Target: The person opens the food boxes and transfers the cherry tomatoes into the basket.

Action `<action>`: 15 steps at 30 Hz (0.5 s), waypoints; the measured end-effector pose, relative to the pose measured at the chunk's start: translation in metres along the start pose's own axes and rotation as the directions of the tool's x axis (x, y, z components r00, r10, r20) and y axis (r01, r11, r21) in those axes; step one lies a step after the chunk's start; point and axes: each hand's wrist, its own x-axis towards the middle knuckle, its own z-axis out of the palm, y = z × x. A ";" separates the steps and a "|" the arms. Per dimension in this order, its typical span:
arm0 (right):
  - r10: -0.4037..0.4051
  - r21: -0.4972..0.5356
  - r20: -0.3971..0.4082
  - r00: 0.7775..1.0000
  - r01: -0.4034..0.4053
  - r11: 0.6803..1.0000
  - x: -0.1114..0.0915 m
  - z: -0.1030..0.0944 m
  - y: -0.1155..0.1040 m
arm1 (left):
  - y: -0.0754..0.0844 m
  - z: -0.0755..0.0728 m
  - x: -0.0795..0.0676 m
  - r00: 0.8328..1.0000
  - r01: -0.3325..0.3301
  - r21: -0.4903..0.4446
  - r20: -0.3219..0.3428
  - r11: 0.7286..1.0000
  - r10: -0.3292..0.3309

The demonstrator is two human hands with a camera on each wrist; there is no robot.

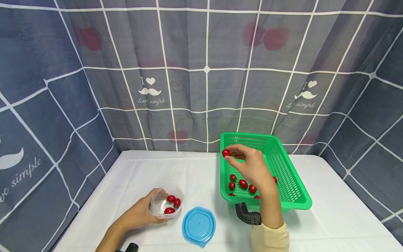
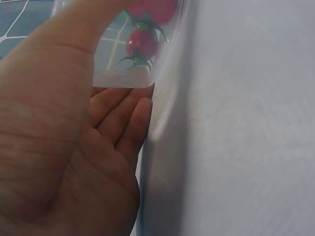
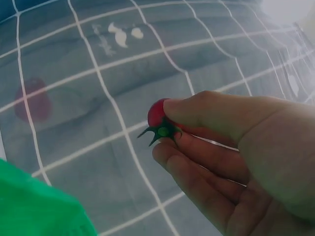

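Observation:
Between its thumb and fingertips my right hand [image 1: 252, 165] pinches a red cherry tomato [image 1: 226, 153], held above the left side of a green plastic basket [image 1: 291, 175]. The right wrist view shows the green leafy stem on this tomato [image 3: 158, 115]. Several more cherry tomatoes [image 1: 243, 184] lie in the basket, some hidden by my arm. My left hand [image 1: 143, 211] grips a small clear plastic container [image 1: 158, 201] from its left side. Inside the container are 3 red cherry tomatoes [image 1: 177, 202]; in the left wrist view one tomato [image 2: 141, 44] shows through the clear wall.
A round blue lid [image 1: 199, 225] lies on the white tablecloth [image 1: 138, 168] between the container and the basket. A grey checked curtain [image 1: 189, 87] hangs behind the table and along both sides. A black band [image 1: 248, 214] is on my right wrist.

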 end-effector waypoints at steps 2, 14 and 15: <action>0.025 -0.006 -0.002 1.000 -0.025 1.000 0.000 -0.002 0.006 | 0.000 0.000 0.000 1.000 -0.003 0.001 0.000 1.000 0.003; 0.185 -0.055 0.025 0.982 -0.183 0.981 -0.001 -0.010 0.038 | -0.001 0.001 0.000 1.000 -0.001 0.033 -0.004 0.999 0.001; 0.197 -0.057 0.028 0.980 -0.195 0.979 -0.001 -0.011 0.040 | -0.001 0.001 0.000 1.000 0.000 0.033 -0.004 0.999 0.000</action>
